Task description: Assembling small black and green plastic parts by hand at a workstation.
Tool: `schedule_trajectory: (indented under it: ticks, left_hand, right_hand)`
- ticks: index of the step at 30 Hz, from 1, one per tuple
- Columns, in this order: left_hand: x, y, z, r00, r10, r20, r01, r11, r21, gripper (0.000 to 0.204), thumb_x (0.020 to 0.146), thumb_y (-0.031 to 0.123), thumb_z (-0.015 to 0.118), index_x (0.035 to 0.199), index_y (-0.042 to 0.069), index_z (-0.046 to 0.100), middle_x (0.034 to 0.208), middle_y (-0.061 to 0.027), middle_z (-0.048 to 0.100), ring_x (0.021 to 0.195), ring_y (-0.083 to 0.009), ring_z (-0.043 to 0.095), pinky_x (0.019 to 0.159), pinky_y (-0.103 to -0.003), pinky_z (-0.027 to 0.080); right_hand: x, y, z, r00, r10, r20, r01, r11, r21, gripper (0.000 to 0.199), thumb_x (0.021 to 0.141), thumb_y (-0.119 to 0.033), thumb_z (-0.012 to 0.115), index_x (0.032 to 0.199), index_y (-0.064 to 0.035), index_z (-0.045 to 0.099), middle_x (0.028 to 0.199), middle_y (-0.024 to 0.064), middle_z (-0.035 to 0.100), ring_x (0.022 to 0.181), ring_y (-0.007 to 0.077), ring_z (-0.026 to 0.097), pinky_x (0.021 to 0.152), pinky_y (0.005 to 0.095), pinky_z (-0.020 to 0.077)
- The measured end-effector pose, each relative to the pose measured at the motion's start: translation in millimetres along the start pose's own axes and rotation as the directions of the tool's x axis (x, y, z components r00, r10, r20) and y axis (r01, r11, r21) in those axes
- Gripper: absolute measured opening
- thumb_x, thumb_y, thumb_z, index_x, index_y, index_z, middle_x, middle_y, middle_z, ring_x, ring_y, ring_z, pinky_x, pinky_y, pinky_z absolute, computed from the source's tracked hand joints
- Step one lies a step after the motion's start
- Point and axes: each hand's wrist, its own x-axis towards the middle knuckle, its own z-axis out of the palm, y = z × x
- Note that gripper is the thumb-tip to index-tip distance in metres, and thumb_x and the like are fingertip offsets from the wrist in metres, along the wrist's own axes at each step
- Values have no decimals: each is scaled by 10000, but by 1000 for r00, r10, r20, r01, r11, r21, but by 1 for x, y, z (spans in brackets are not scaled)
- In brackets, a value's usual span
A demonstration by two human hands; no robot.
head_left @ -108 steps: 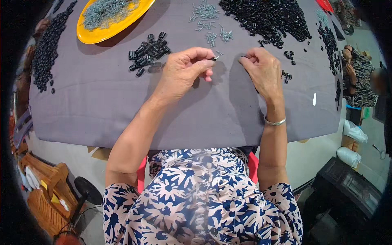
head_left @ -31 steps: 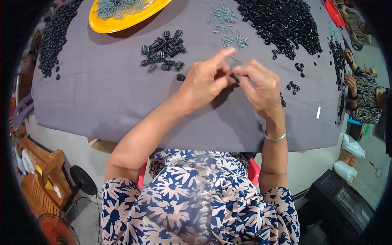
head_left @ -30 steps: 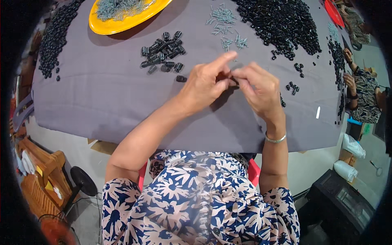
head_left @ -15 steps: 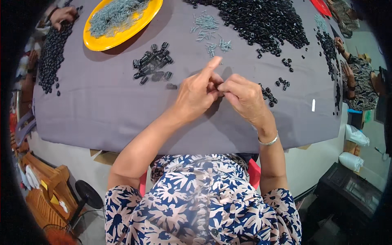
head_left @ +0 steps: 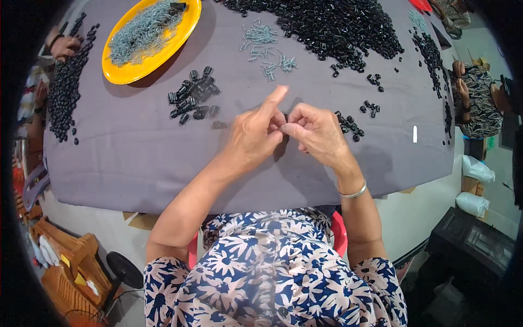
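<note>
Both grips meet at frame centre: the left hand (head_left: 255, 136) and right hand (head_left: 320, 133) pinch something too small to tell above the grey-clothed counter (head_left: 136, 158); a small cluster of black caps (head_left: 192, 101) lies upper left, a yellow tray (head_left: 163, 49) beyond, grey springs (head_left: 264, 46) above

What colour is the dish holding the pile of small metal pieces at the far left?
The dish is bright yellow, seen in the head view.

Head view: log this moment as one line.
left hand and right hand: fingertips pinched together, item hidden | surface: grey cloth | near: black parts, yellow tray
</note>
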Motion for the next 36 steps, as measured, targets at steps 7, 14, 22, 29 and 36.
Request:
schedule_trajectory:
  ticks: [7,14,22,29,36]
  left_hand:
    - [0,1,-5,999,38,22,-38,999,-25,667,729,-43,638,1364,53,454,835,-101,671,746,-275,679,657,-373,543]
    - [2,-1,-4,989,138,61,-141,988,63,609,702,-95,618,1288,39,517,817,-90,641,681,-217,620,629,-319,523]
    - [6,2,-5,985,150,81,-156,986,64,614,679,-104,588,1276,24,517,818,-106,612,698,-230,609,652,-325,514]
    - [-4,1,-9,957,290,21,-285,923,258,350,698,-83,608,1034,13,597,817,-103,575,738,-257,593,661,-350,498]
    - [-39,-7,-47,953,268,-138,-123,765,632,157,747,-49,651,888,19,649,836,-103,566,751,-278,582,664,-361,480]
  right_hand:
    - [14,1,-10,959,172,227,-221,952,211,191,872,-165,685,781,-75,543,631,-5,583,414,34,485,351,184,354]
    - [15,3,-9,944,172,281,-233,951,202,216,893,-233,680,808,-69,569,636,-17,571,429,37,500,352,192,388]
    - [13,8,-8,957,114,267,-166,970,180,253,900,-289,673,867,-51,595,649,-19,552,459,33,482,348,201,416]
    - [-14,26,11,986,-106,-128,148,910,388,142,910,-146,643,853,-50,555,601,-37,515,452,20,457,383,176,394]
    - [-56,45,-12,911,-291,-292,319,946,53,61,892,-42,607,849,-15,640,689,0,609,527,24,518,444,199,401]
